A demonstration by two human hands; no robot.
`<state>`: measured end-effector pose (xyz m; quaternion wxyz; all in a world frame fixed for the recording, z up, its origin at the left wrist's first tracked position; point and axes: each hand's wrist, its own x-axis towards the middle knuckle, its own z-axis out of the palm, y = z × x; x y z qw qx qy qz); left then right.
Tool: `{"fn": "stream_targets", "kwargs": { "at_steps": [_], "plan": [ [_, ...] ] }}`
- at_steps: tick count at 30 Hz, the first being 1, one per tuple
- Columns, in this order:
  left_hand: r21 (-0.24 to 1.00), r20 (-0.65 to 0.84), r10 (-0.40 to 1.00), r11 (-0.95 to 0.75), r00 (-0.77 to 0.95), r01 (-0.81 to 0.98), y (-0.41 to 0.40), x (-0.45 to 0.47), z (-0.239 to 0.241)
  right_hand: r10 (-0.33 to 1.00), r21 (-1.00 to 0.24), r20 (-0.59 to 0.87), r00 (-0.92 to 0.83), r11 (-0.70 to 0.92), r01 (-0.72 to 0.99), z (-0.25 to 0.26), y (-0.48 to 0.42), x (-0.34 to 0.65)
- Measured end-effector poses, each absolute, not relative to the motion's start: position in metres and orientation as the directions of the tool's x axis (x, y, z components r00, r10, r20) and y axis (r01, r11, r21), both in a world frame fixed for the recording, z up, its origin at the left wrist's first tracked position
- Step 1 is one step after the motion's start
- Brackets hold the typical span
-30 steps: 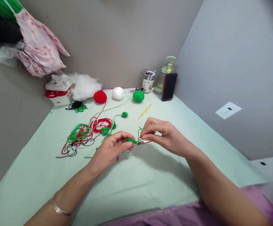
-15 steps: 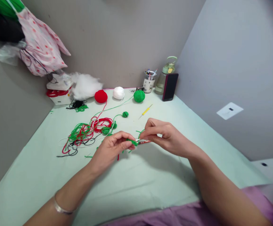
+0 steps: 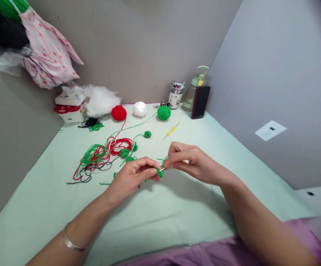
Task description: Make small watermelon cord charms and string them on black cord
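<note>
My left hand (image 3: 135, 173) pinches a small green crocheted piece (image 3: 160, 172) between thumb and fingers; part of the piece is hidden by them. A thin metal needle (image 3: 161, 169) is pinched in my right hand (image 3: 192, 160), its tip at the edge of the green piece. A short length of green yarn (image 3: 165, 159) shows beside the right fingertips. Just behind my left hand lie small green crocheted balls with dark stripes (image 3: 125, 153), close to a loose tangle of red, green, white and black yarn (image 3: 95, 157).
Yarn balls in red (image 3: 118, 113), white (image 3: 139, 109) and green (image 3: 164, 113) sit along the back. A yellow-handled tool (image 3: 171, 130) lies before them. A pen cup (image 3: 176, 96), water bottle (image 3: 189, 96) and phone (image 3: 200, 102) stand back right. White stuffing (image 3: 101, 101) lies back left.
Both hands have shifted slightly, and the green piece has come a little lower and nearer. It has tilted, and the needle now shows against its edge.
</note>
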<state>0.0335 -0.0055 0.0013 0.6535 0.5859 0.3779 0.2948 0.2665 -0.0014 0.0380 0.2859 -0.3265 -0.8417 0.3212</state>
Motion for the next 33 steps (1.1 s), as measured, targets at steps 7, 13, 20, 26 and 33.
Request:
{"fn": "stream_targets", "kwargs": {
  "at_steps": [7,13,20,26,33],
  "plan": [
    [0.976,-0.112,0.832,0.195,0.543,-0.097,-0.003,0.033,-0.004,0.838,-0.883,0.157,-0.522,0.356,0.306,0.028,0.005,0.257],
    [0.972,-0.117,0.86,0.202,0.497,-0.121,-0.003,0.036,-0.006,0.89,-0.911,0.175,-0.42,0.308,0.273,0.022,0.002,0.245],
    [0.99,-0.11,0.901,0.135,0.42,-0.03,-0.002,0.037,-0.011,0.76,-0.652,0.382,-0.525,0.625,0.43,0.021,-0.008,0.239],
    [0.993,-0.117,0.902,0.107,0.416,0.046,-0.004,0.04,-0.01,0.582,-0.211,0.531,-0.615,0.795,0.569,0.013,-0.011,0.235],
    [0.991,-0.135,0.913,0.12,0.385,0.062,-0.003,0.04,-0.01,0.495,-0.206,0.691,-0.527,0.834,0.512,0.007,-0.018,0.225]
  ]
}}
